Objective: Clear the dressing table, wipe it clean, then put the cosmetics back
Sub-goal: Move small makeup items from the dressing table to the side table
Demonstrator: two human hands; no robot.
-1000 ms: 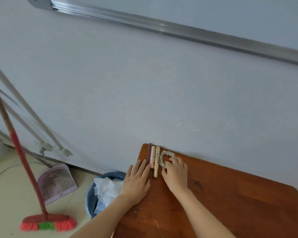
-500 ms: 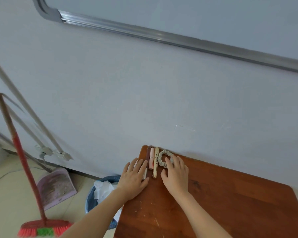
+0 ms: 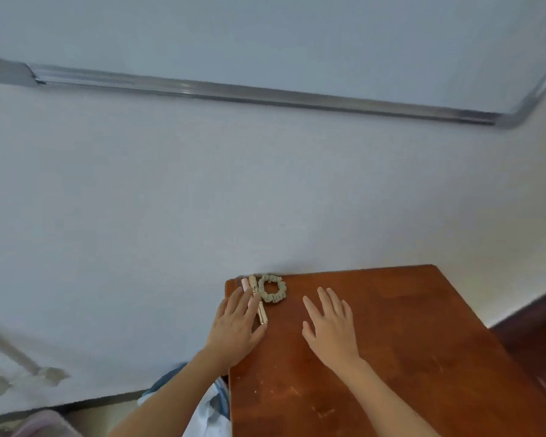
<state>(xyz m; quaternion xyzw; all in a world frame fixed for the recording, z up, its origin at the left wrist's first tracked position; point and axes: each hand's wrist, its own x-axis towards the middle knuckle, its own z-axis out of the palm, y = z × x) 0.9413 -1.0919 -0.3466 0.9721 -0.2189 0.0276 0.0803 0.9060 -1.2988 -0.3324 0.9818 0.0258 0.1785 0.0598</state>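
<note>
A brown wooden dressing table (image 3: 391, 342) fills the lower right. At its far left corner lie slim cosmetic tubes (image 3: 261, 312), pink and gold, side by side, with a beige scrunchie (image 3: 272, 288) just to their right. My left hand (image 3: 237, 326) lies flat with straight fingers over the near part of the tubes. My right hand (image 3: 330, 326) hovers or rests flat on the bare wood, fingers spread, to the right of the scrunchie and apart from it.
A white wall with a metal-framed board (image 3: 265, 99) rises behind the table. Below the table's left edge stands a blue bin with white paper (image 3: 208, 408). A pink dustpan (image 3: 41, 425) shows at the bottom left. Dark wooden furniture (image 3: 539, 329) adjoins the right.
My right hand has left the scrunchie and moved right onto bare wood. The left hand stays on the tubes. The view has swung right, so the broom is out of sight.
</note>
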